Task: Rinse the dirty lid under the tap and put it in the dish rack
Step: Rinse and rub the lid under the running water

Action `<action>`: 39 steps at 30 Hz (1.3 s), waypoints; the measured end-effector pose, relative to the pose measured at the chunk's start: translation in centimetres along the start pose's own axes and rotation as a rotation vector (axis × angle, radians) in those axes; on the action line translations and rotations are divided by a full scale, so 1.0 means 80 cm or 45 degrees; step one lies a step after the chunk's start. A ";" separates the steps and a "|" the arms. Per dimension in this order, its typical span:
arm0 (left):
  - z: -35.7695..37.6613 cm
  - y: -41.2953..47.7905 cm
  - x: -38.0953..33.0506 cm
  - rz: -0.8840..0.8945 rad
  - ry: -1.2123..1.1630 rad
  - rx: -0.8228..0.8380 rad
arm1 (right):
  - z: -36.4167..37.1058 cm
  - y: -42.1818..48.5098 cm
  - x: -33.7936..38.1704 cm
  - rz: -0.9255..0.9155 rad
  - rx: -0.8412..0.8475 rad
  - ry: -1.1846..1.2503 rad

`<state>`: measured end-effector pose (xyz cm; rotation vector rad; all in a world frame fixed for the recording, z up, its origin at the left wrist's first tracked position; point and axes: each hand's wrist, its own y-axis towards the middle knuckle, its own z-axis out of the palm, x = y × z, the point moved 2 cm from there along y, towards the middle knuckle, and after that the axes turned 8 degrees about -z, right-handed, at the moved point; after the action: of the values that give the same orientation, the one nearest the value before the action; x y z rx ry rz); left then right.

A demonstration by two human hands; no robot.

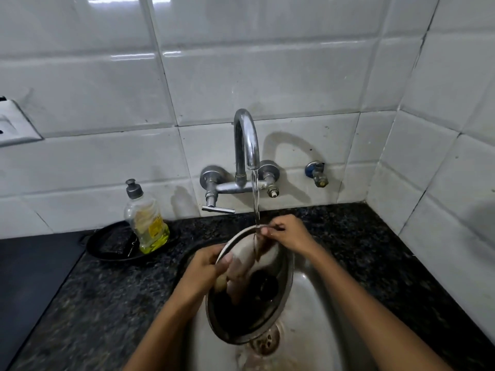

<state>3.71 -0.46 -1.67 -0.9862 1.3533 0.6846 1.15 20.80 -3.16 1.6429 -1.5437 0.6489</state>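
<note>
Over the steel sink basin (316, 295), the round glass lid with a metal rim (254, 298) tilts beneath the curved chrome tap (246, 140); left hand (206, 269) pinches its left rim, right hand (289, 234) clasps the top edge, water running.

This is a home kitchen, at the washing corner. The walls are covered with white glossy tiles (101, 87) that meet in a corner at the right of the frame. A chrome tap (245, 145) with a curved spout is fixed on the wall in the middle, and water runs from it into a steel sink (316, 295) with a drain (265, 341) at the bottom centre. The sink is set in a dark speckled stone counter (348, 231). At the left, a bottle of yellow dish soap (146, 218) stands on a black round tray (112, 245). A wall socket (13, 124) shows at the far left edge.
</note>
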 end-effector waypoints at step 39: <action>0.004 0.008 0.004 0.038 0.483 -0.430 | 0.070 -0.006 0.033 -0.115 -0.087 -0.251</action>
<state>3.33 0.12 -2.10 -1.4214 1.6144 0.7920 1.14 14.67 -4.32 1.7559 -1.6005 0.3916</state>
